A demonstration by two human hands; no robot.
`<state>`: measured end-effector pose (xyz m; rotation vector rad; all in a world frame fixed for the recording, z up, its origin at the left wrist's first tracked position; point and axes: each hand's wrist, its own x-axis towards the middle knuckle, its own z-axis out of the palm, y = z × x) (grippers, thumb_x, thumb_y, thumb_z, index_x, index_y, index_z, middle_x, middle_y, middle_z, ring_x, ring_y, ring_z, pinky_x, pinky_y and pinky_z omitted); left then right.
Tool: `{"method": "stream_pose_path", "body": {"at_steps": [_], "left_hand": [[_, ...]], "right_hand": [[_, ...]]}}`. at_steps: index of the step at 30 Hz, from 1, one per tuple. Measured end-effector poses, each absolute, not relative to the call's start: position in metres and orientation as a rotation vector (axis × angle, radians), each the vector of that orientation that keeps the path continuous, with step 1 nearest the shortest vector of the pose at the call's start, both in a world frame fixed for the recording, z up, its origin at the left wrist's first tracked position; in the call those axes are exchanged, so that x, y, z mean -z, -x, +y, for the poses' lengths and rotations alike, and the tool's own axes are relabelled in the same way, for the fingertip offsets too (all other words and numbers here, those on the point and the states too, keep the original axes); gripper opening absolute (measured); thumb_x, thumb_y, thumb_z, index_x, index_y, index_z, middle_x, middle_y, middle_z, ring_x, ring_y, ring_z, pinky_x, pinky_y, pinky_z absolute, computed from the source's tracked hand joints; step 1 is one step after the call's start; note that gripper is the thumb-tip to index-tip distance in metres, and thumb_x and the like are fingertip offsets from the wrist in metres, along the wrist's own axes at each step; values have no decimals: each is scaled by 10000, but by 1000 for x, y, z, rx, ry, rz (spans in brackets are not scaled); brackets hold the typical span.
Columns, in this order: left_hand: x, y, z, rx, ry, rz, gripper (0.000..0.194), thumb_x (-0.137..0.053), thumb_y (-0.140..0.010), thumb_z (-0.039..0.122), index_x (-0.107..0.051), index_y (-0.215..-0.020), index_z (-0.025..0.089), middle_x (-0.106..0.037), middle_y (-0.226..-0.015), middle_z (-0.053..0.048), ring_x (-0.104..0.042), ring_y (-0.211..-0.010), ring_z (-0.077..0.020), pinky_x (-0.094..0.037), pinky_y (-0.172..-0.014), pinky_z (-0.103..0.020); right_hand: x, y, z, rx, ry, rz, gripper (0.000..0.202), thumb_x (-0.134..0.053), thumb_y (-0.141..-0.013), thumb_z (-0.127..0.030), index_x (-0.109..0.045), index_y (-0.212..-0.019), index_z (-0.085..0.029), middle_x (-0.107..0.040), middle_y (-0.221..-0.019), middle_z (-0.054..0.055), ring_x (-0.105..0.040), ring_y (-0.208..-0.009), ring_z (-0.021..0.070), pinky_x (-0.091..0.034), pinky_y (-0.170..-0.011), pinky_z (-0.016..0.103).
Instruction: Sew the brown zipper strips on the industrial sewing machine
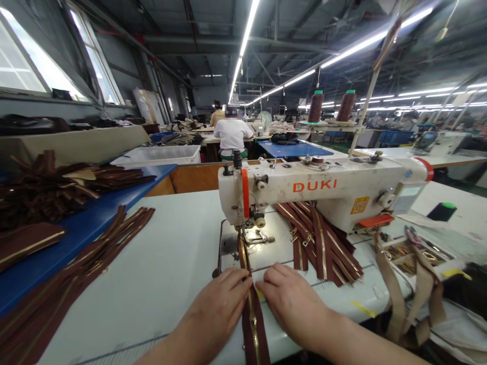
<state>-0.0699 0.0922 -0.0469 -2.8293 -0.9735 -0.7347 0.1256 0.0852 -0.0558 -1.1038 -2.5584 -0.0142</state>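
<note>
A brown zipper strip with gold teeth runs from the needle area of the white sewing machine down over the table's front edge. My left hand is closed on the strip's left side, fingertips pressed together just below the metal plate. On the right side of the same strip, my right hand has its fingers bent and pressed together at the edge; what its fingertips hold is partly hidden. Several brown zipper pieces lie in a pile under the machine arm.
Long brown zippers lie at left, beside a heap on a blue surface. A tray of small parts and beige straps are at right. Two thread cones stand behind. A person in white sits ahead.
</note>
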Motion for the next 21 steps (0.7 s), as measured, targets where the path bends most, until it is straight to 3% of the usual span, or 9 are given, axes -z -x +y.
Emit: {"method": "stream_pose_path", "body": {"at_steps": [21], "left_hand": [[44, 67, 91, 748, 2869, -1030, 284, -382, -864, 72, -607, -1019, 153, -624, -1001, -86, -577, -935, -202, -524, -849, -377]], "right_hand": [[52, -131, 88, -140, 982, -2573, 203, -418, -900, -118, -595, -993, -150, -566, -898, 68, -456, -863, 195, -412, -759, 305]]}}
